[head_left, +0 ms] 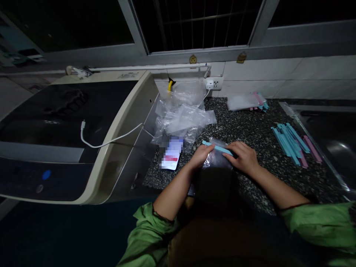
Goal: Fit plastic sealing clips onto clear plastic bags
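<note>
A light-blue bag sealing clip (219,148) lies across the top of a clear plastic bag (215,161) at the counter's front. My left hand (201,155) pinches the clip near its left end, thumb on top. At the other end, my right hand (242,155) grips the clip between thumb and fingers. Part of the bag's edge sticks out above the clip; its lower part fades into shadow. To the right lies a loose pile of blue sealing clips (289,142) with some pink clips (312,149) among them.
A lit phone (171,154) lies left of my hands, before crumpled clear bags (183,118). A bundle of bags with clips (246,101) rests by the wall. A washing machine (122,141) stands left, a metal sink (333,137) right. A white charging cable (119,138) trails over the machine.
</note>
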`<state>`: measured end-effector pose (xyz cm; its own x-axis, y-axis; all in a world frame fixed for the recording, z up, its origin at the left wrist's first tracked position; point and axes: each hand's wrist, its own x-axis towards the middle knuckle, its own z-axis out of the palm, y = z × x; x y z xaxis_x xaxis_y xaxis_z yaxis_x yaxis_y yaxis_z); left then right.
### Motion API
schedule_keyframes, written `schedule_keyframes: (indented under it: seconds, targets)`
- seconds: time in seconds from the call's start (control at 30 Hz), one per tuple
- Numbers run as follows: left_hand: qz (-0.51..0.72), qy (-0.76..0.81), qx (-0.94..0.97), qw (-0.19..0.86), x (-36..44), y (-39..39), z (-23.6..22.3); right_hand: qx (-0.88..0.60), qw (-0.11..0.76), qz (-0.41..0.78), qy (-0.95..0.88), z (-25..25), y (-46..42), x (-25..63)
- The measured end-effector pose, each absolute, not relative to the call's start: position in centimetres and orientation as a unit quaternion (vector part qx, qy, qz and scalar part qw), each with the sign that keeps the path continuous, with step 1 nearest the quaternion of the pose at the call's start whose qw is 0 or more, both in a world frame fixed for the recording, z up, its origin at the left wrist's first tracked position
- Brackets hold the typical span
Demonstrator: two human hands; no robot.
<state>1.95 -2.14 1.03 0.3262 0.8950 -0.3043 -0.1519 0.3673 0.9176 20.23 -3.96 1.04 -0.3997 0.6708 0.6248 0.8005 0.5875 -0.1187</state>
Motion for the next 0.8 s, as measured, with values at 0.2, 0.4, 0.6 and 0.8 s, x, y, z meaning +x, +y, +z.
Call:
schedule_keyframes:
  seconds: [0.2,0.4,0.6,0.8]
  targets:
    - [0.359,0.446,0.437,0.694,1.93,-2.35,1.08,-0.437,0.329,-0.108,-0.83,1.07,-4.07,19.97]
    - [0.355,0.431,0.455,0.694,2.07,-2.52,1.06,-0.44,0.309,-0.105,-0.837,0.86,-4.06,19.84]
    - [0.351,0.418,0.459,0.701,2.01,-2.52,0.9,-0.438,0.306,-0.102,-0.839,0.66,-3.98,19.86]
    - [0.336,0.374,0.472,0.724,1.88,-2.39,1.35,-0.441,0.321,-0.107,-0.831,0.71,-3.96,20.03]
